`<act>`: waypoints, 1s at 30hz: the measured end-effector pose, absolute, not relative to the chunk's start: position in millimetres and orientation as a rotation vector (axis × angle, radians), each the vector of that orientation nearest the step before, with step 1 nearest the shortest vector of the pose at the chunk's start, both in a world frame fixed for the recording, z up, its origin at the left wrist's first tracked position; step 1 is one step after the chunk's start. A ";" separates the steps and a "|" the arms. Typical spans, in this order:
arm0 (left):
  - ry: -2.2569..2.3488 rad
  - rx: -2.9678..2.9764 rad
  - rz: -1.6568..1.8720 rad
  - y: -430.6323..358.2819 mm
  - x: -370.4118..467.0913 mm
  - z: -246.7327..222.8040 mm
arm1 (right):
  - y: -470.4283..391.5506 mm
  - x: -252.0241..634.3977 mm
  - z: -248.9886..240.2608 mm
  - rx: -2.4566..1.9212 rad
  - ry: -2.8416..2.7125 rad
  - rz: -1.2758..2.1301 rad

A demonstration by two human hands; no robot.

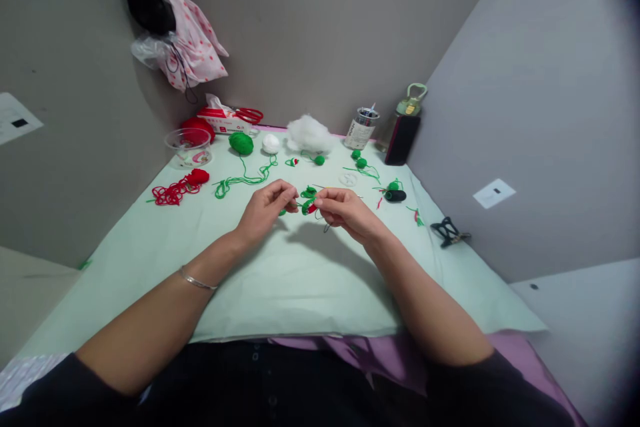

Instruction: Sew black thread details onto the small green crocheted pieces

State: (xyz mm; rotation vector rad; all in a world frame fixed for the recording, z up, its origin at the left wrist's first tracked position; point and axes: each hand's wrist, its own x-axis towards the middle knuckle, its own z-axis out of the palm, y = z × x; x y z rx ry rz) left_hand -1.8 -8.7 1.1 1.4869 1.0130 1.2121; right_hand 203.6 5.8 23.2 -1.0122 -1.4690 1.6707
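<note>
Above the pale green table (280, 287), near its middle, we pinch a small green-and-red crocheted piece (309, 205) between the fingers of our right hand (343, 212), while our left hand (270, 208) is just beside it, thumb and fingertips drawn together on something too small to make out. Beyond our hands sit a green yarn ball (241, 143), a white yarn ball (271, 144) and a fluffy heap of white stuffing (310, 135), with tangled red yarn (173, 194) off to the left.

Both hands (306, 205) pinch a small green-and-red crocheted piece (310, 203).
</note>
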 end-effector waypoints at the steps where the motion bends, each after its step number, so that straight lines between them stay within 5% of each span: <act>1: 1.052 1.594 1.221 -9.2 -3.2 1.8 | 5.9 204.4 24.4 -1.003 -1.452 1.692; 5: 1.158 1.813 1.258 -10.8 -6.9 4.5 | 6.2 205.3 25.8 -0.991 -1.392 1.723; 19: 0.711 0.796 1.358 1.1 -13.6 13.3 | 6.2 203.6 23.3 -0.977 -1.379 1.702; 30: 0.803 1.256 0.981 -12.0 -1.1 12.4 | 2.3 196.9 21.0 -0.976 -1.419 1.563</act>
